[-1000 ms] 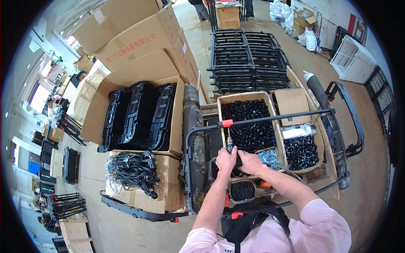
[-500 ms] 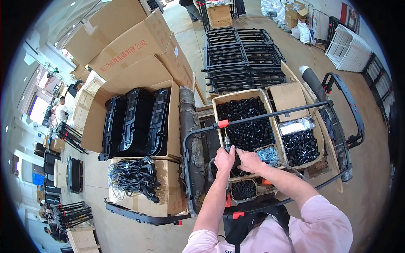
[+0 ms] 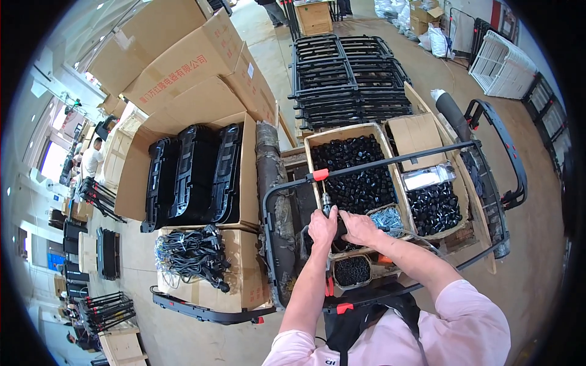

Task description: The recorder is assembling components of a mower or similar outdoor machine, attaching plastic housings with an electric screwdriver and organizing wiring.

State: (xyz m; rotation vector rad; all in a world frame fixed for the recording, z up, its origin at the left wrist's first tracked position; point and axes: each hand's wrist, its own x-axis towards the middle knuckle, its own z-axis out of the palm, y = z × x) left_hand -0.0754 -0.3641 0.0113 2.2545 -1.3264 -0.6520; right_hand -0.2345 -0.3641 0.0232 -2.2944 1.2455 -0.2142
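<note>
Left hand (image 3: 322, 229) and right hand (image 3: 360, 231) are holding a drill (image 3: 326, 199) in their grip near the worktop's (image 3: 455, 246) front left corner, pointing toward a red clip (image 3: 320, 175).

Distant white-shirted co-worker (image 3: 92, 161) now more clearly visible

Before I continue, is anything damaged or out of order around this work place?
Yes: the roll left of the large parts box has a torn, ragged grey covering. Also, the black cables lie tangled in a loose heap on a carton.
</note>
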